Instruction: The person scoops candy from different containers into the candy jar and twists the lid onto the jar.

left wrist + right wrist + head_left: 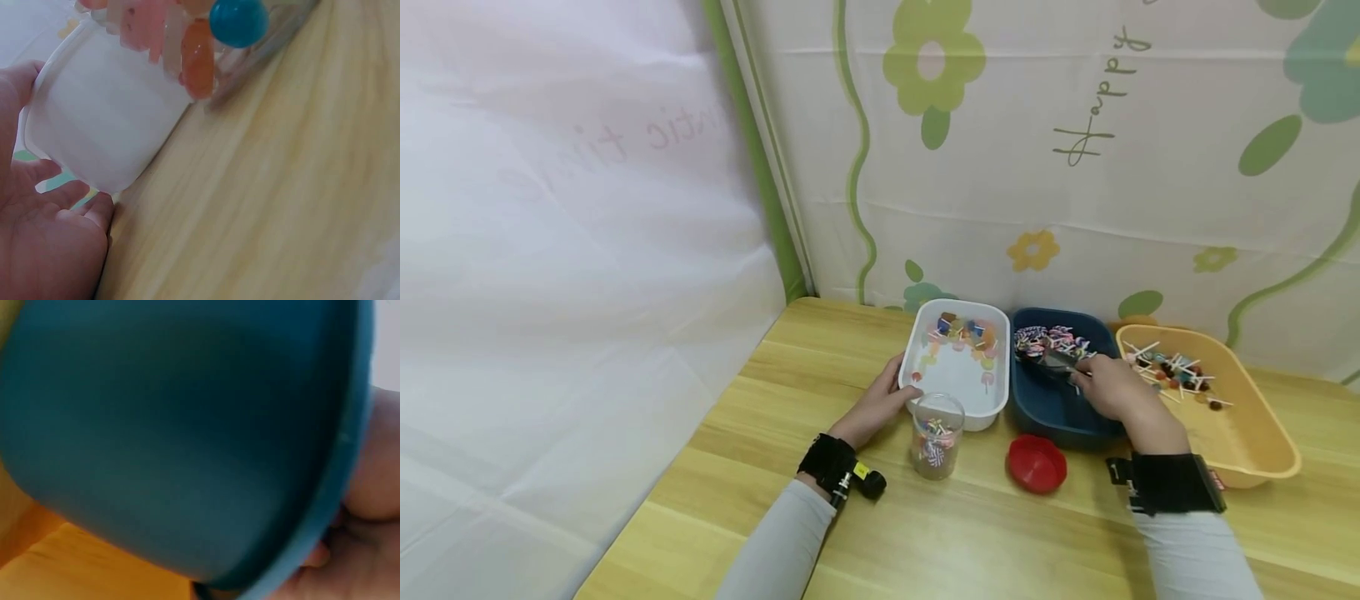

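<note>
My right hand (1116, 387) grips the handle of a scoop (1060, 360) inside the navy bin (1037, 408), its blade at a pile of striped, wrapped lollipops (1052, 337). In the right wrist view, the bin's wall (175, 437) hides the scoop and most of the hand. My left hand (876, 404) holds the near left corner of a white bin (955, 379), thumb at the rim and fingers against the outer wall (106, 106). Just right of that hand stands a clear jar (937, 454), part filled with candy, striped pieces on top.
A red scalloped dish or lid (1037, 463) lies in front of the navy bin. At the right, a yellow bin (1225, 417) holds small lollipops (1176, 371) on white sticks. Colourful candies (962, 329) lie in the white bin. A printed curtain (985, 192) hangs behind the table (722, 467).
</note>
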`<state>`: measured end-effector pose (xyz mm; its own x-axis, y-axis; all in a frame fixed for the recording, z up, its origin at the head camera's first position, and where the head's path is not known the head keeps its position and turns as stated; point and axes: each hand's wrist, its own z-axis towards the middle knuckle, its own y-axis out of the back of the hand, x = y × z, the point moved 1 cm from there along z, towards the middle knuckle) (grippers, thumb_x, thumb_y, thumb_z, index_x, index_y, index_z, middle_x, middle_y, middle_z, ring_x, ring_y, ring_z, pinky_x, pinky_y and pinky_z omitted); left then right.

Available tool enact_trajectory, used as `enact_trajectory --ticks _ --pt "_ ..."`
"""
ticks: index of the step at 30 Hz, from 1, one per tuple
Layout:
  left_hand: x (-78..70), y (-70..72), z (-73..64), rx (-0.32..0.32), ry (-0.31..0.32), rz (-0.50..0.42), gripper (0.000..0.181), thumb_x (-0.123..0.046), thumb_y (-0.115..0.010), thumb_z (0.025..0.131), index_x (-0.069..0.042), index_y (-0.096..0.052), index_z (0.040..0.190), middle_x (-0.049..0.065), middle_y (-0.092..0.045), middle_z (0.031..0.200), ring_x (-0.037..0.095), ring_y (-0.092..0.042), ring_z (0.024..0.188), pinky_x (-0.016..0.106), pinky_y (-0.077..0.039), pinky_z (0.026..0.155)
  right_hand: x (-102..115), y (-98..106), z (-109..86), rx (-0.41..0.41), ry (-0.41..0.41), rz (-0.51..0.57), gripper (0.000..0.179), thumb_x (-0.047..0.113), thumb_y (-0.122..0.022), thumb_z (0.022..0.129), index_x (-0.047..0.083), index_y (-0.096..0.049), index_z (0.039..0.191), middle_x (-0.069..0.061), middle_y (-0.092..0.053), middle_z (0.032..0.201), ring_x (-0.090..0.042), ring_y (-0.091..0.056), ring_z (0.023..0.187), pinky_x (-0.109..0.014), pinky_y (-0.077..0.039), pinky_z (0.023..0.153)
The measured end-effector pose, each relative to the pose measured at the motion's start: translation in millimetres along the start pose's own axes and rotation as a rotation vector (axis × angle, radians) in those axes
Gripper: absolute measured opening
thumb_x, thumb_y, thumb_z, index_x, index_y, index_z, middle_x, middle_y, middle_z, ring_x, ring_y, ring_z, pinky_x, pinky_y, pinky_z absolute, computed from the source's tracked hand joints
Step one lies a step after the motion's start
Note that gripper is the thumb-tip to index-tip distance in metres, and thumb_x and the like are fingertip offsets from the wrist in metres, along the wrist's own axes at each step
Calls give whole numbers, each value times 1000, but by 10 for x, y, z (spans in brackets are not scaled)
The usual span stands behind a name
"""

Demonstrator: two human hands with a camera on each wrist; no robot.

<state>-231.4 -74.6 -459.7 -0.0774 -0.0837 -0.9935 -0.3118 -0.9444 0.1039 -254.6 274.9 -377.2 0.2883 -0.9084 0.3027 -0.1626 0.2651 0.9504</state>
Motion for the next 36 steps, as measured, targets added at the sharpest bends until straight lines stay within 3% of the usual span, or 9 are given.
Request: enact_trajectory --ticks 9,17,26,33,36 --pt "11 6 -17 -12 8 5 69 -16 -54 93 -22 -16 150 4 -22 152 12 -26 132 35 -27 108 -31 -65 5 48 -13 35 23 15 -46 97 -4 -58 100 -7 -52 72 -20 -48 61 -34 -39 54" --pt "54 0 -20 -35 13 13 70 -18 -55 92 -23 -16 150 4 -23 151 13 -27 132 37 -26 108 -56 -106 12 132 62 8 29 12 -43 96 -15 -44 106 -18 -53 82 -29 -52 72 -44 -46 63" --pt "49 -13 -5 -17 19 14 70 -17 -55 93 -21 -15 150 6 -21 152 15 -25 133 37 -25 108 -86 -97 -33 125 98 31 29 16 -45 96 -12 -48 104 -21 -55 89 -32 -54 81 -50 -46 70" --pt "13 8 16 15 -3 -6 73 -17 -55 92 -14 -11 150 12 -17 153 23 -20 135 42 -23 109 -115 -61 -49 65 140 43 28 18 -45 97 -9 -50 100 -17 -55 85 -29 -54 77 -50 -47 70" --pt "17 12 5 7 1 2 73 -17 -56 92 -16 -12 150 9 -18 153 20 -21 135 39 -24 109 -125 -46 -62 64 142 57 28 20 -44 98 -7 -49 99 -14 -54 82 -27 -52 74 -46 -46 67"
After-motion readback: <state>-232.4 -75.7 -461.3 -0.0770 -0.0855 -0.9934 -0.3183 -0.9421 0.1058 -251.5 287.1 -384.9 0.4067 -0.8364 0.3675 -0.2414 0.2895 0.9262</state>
